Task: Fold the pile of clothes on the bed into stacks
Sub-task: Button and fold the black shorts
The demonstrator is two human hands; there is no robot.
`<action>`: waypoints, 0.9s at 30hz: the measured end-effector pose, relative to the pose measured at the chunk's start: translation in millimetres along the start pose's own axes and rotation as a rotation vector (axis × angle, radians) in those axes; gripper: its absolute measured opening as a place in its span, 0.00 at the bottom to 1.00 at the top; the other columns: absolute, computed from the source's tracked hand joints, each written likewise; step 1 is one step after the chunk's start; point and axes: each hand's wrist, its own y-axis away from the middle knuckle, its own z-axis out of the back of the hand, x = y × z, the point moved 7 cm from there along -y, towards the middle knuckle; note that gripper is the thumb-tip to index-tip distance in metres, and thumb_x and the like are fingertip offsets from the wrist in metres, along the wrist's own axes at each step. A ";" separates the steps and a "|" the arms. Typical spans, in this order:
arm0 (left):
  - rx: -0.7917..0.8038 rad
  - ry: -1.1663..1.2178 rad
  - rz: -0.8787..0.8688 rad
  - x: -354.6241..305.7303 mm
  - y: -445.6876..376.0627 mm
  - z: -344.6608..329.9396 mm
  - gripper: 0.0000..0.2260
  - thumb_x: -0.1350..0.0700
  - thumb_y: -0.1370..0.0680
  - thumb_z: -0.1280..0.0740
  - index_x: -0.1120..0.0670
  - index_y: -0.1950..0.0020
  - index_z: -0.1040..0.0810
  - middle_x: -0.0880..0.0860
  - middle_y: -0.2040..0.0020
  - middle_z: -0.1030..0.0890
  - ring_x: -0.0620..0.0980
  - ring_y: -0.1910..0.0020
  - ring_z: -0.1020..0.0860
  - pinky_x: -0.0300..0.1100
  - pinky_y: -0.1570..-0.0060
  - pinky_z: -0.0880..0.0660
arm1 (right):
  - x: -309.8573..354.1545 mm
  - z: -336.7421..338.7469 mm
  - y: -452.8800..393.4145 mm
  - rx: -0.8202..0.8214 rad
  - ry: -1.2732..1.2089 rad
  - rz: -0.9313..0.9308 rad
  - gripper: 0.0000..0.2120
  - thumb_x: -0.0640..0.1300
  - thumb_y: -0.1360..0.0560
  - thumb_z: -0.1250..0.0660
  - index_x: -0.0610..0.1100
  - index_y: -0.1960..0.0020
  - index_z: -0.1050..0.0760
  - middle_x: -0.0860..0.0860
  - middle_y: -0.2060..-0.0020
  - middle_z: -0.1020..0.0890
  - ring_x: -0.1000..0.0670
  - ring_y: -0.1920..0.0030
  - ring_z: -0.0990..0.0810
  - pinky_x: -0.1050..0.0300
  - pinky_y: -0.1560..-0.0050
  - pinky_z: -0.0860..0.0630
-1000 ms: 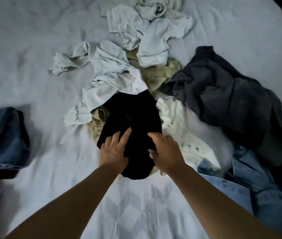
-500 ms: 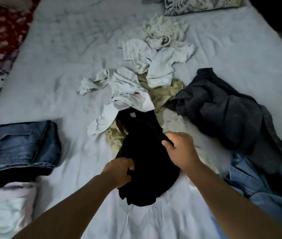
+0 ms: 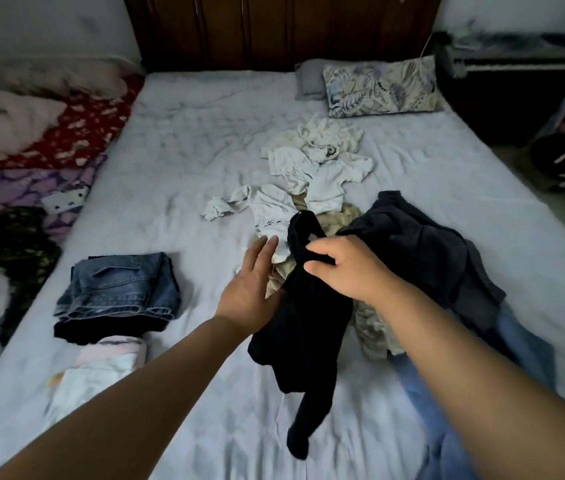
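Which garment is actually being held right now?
The black garment: the right hand grips its top and it hangs off the bed. The dark grey garment and white tops lie untouched.

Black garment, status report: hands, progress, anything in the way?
Right hand grips black garment, lifted off the pile. Left hand open beside it. Folded jeans stacked at left. Unfolded white clothes and dark grey garment remain.

The right hand (image 3: pixel 347 268) grips a crumpled black cloth garment (image 3: pixel 303 317), lifted so it hangs over the pale grey bedsheet (image 3: pixel 177 161); the left hand (image 3: pixel 251 285) lies open against its left edge. Folded blue denim jeans (image 3: pixel 118 289) sit to the left, with a dark grey rumpled garment (image 3: pixel 423 258) on the right
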 end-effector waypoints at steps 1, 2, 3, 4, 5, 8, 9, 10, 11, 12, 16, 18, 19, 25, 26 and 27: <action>-0.042 0.021 -0.052 -11.1 4.4 12.6 0.37 0.60 0.26 0.32 0.46 0.23 0.49 0.49 0.24 0.47 0.52 0.45 0.23 0.50 0.52 0.23 | 16.9 4.7 8.3 0.024 0.042 0.046 0.13 0.43 0.25 0.33 0.38 0.43 0.22 0.44 0.47 0.19 0.44 0.45 0.22 0.48 0.42 0.28; -0.065 0.038 -0.087 -20.7 7.1 24.2 0.38 0.62 0.27 0.33 0.44 0.24 0.49 0.49 0.24 0.47 0.52 0.46 0.23 0.50 0.53 0.23 | 29.9 8.1 15.2 0.054 0.099 0.085 0.12 0.42 0.25 0.33 0.38 0.44 0.21 0.45 0.49 0.19 0.45 0.47 0.22 0.48 0.42 0.28; -0.080 0.053 -0.121 -28.2 9.9 34.2 0.38 0.64 0.27 0.33 0.42 0.25 0.46 0.50 0.24 0.47 0.52 0.45 0.24 0.49 0.53 0.23 | 41.4 12.9 22.2 0.075 0.159 0.116 0.11 0.42 0.25 0.33 0.40 0.44 0.21 0.47 0.51 0.20 0.46 0.49 0.23 0.50 0.42 0.29; -0.090 0.060 -0.157 -36.4 12.7 44.0 0.36 0.64 0.28 0.32 0.40 0.27 0.42 0.52 0.24 0.46 0.53 0.44 0.24 0.48 0.51 0.23 | 50.8 18.6 28.6 0.083 0.212 0.142 0.11 0.42 0.26 0.33 0.41 0.44 0.20 0.49 0.53 0.21 0.49 0.50 0.24 0.54 0.42 0.31; -0.105 0.053 -0.207 -43.0 13.9 51.2 0.32 0.62 0.29 0.32 0.41 0.30 0.36 0.54 0.25 0.43 0.55 0.42 0.25 0.48 0.48 0.24 | 57.5 25.2 33.6 0.084 0.244 0.155 0.11 0.41 0.26 0.32 0.43 0.44 0.20 0.51 0.54 0.23 0.50 0.51 0.25 0.56 0.43 0.32; -0.066 -0.060 -0.270 -56.1 20.7 66.3 0.16 0.52 0.33 0.37 0.52 0.46 0.23 0.56 0.35 0.26 0.60 0.38 0.27 0.54 0.39 0.31 | 75.6 46.4 53.5 0.063 0.205 0.162 0.12 0.37 0.27 0.31 0.45 0.44 0.19 0.56 0.53 0.26 0.50 0.46 0.26 0.57 0.42 0.32; -0.018 -0.101 -0.267 -59.9 24.0 69.8 0.15 0.51 0.34 0.37 0.55 0.51 0.23 0.53 0.43 0.22 0.58 0.39 0.27 0.54 0.37 0.34 | 79.4 53.0 59.9 0.059 0.182 0.153 0.13 0.36 0.27 0.32 0.44 0.44 0.19 0.56 0.51 0.26 0.51 0.44 0.26 0.57 0.40 0.32; 0.039 -0.124 -0.241 -61.0 27.2 71.9 0.12 0.52 0.35 0.36 0.55 0.55 0.25 0.50 0.52 0.21 0.55 0.44 0.26 0.52 0.36 0.37 | 80.8 58.8 64.6 0.055 0.161 0.144 0.13 0.34 0.27 0.32 0.43 0.44 0.19 0.55 0.50 0.24 0.51 0.42 0.27 0.58 0.39 0.33; 0.077 -0.124 -0.220 -61.6 32.0 75.2 0.09 0.52 0.33 0.34 0.54 0.56 0.28 0.48 0.60 0.24 0.52 0.50 0.27 0.47 0.38 0.36 | 83.3 64.4 70.1 0.050 0.134 0.133 0.13 0.33 0.27 0.33 0.42 0.45 0.19 0.53 0.48 0.23 0.50 0.41 0.27 0.60 0.38 0.33; 0.102 -0.096 -0.184 -59.6 37.4 78.8 0.09 0.54 0.31 0.31 0.54 0.57 0.29 0.47 0.63 0.27 0.51 0.55 0.28 0.43 0.44 0.34 | 83.4 68.7 74.6 0.044 0.095 0.118 0.12 0.32 0.27 0.33 0.41 0.46 0.19 0.51 0.46 0.23 0.50 0.40 0.27 0.65 0.38 0.34; 0.177 0.072 -0.011 -35.8 59.5 87.3 0.09 0.52 0.30 0.26 0.52 0.55 0.23 0.47 0.62 0.22 0.45 0.61 0.24 0.33 0.63 0.31 | 74.5 76.7 94.6 0.010 -0.019 -0.025 0.11 0.35 0.27 0.33 0.48 0.50 0.19 0.52 0.36 0.26 0.53 0.35 0.29 0.64 0.35 0.37; 0.233 -0.009 0.090 -12.3 72.7 85.7 0.10 0.49 0.29 0.27 0.55 0.57 0.21 0.50 0.62 0.21 0.49 0.60 0.23 0.38 0.61 0.30 | 63.2 75.8 103.3 -0.003 -0.040 -0.106 0.12 0.38 0.26 0.32 0.56 0.54 0.20 0.51 0.45 0.19 0.49 0.43 0.21 0.52 0.36 0.29; 0.244 -0.039 0.159 2.8 79.6 86.5 0.11 0.48 0.29 0.27 0.55 0.58 0.22 0.51 0.63 0.22 0.51 0.59 0.23 0.41 0.60 0.30 | 58.9 74.6 107.6 -0.005 -0.041 -0.133 0.11 0.40 0.26 0.32 0.57 0.55 0.20 0.50 0.51 0.17 0.48 0.48 0.19 0.48 0.40 0.26; 0.205 0.251 0.706 73.6 123.8 101.9 0.17 0.53 0.31 0.24 0.60 0.49 0.22 0.56 0.54 0.23 0.53 0.55 0.25 0.45 0.52 0.31 | 50.3 58.1 119.8 0.044 -0.149 -0.178 0.08 0.38 0.23 0.36 0.51 0.53 0.23 0.43 0.54 0.18 0.44 0.51 0.19 0.48 0.45 0.24; 0.217 0.336 0.774 75.5 129.6 103.6 0.22 0.54 0.32 0.23 0.63 0.43 0.25 0.58 0.49 0.24 0.55 0.51 0.26 0.45 0.52 0.31 | 50.4 57.2 119.2 0.039 -0.166 -0.183 0.08 0.38 0.23 0.36 0.50 0.54 0.23 0.44 0.54 0.17 0.45 0.52 0.19 0.48 0.46 0.24; 0.228 0.365 0.801 77.8 132.5 105.4 0.27 0.54 0.32 0.23 0.64 0.40 0.27 0.58 0.47 0.25 0.56 0.49 0.26 0.46 0.52 0.31 | 50.8 58.1 118.0 0.032 -0.173 -0.184 0.08 0.37 0.24 0.35 0.49 0.54 0.22 0.45 0.55 0.17 0.46 0.52 0.18 0.49 0.46 0.24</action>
